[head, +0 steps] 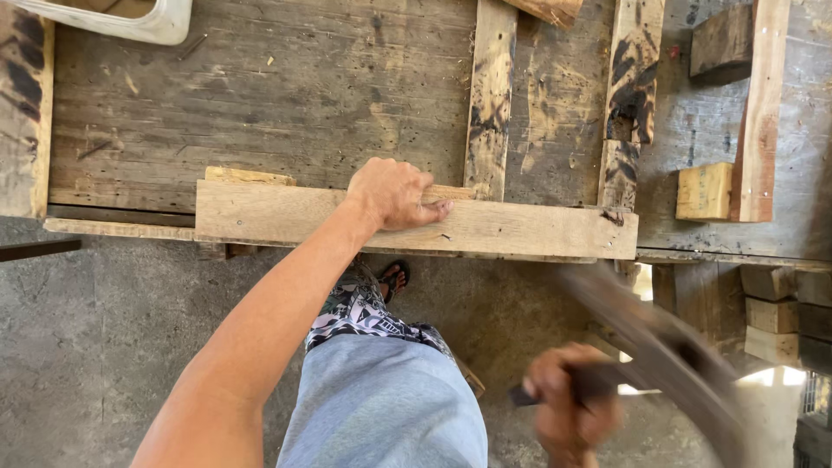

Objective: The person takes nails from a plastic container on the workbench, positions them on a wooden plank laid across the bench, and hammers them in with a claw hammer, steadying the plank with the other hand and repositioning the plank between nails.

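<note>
Left hand (392, 192): fingers pressed flat, pinning a pale plank (485, 227) on the bench (260, 95) edge.
Right hand (568, 406): fingers clenched around a blurred, dark long-bladed tool (667, 355), mid-swing.
Next move: likely needs the plank held firm.

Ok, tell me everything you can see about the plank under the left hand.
The plank is a long, flat board of pale, rough, unpainted wood with a few dark stains and small holes. It lies level along the near edge of the workbench, running left to right. The left hand presses down on it near its middle, fingers spread toward the right. A smaller wood piece sits against its far edge on the left. Its right end meets a dark-stained slat.
</note>
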`<state>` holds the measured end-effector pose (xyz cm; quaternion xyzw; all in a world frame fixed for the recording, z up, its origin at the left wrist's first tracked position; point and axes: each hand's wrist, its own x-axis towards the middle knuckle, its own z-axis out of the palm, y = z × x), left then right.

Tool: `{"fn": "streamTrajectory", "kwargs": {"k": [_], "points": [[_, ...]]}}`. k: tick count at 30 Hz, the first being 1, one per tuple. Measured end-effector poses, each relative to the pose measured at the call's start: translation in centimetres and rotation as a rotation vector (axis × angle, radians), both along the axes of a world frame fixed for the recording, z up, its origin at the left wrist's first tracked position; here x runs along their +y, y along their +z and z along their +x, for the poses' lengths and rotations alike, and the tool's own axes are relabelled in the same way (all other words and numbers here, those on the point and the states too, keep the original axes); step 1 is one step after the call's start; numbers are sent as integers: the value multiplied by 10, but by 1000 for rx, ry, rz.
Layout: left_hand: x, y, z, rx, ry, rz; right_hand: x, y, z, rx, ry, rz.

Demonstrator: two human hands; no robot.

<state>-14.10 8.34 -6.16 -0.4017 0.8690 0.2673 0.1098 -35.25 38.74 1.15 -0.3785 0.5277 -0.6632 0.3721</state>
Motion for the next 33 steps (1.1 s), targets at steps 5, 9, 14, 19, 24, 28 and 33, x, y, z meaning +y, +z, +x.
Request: {"fn": "streamTrajectory", "kwargs": {"k": [5,9,14,19,24,28,33], "points": [[0,-4,-1,28,4,-24,-28,53,15,247,15,-212],[1,-5,-1,22,4,-21,-45,-40,29,761,173,592],[6,-1,0,57,16,-23,3,-113,8,590,100,606],[4,0,1,41,13,-19,6,-43,-5,240,9,8],[4,-4,2,28,-3,-16,-14,55,7,113,16,-349],[4,-3,2,58,-19,-56,-36,10,21,649,44,279],[4,5,1,7,-27,-24,-19,-84,20,675,127,676]]}}
